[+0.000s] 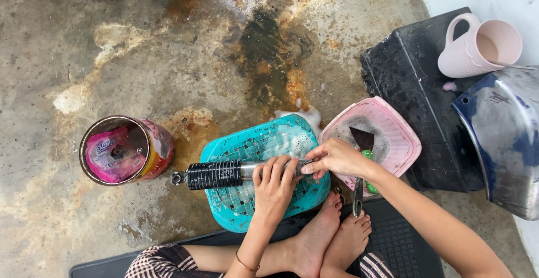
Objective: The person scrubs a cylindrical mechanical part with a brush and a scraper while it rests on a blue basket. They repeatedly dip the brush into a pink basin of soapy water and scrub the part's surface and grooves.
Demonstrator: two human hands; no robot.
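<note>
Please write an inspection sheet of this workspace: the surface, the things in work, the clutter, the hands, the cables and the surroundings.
Surface: stained, wet concrete floor with rust-coloured patches.
Job's things: shock absorber with black spring, lying across an overturned teal basket with soap foam on it.
Clutter: pink basket holding foam and a dark scraper; open tin can with a pink packet inside; pink jug; black plastic panel; dark blue curved panel.
Grippers: left hand grips the metal shaft; right hand pinches the shaft's end.
Cables: nothing seen.
Surroundings: white wall at right; black mat under the person's bare feet.
</note>
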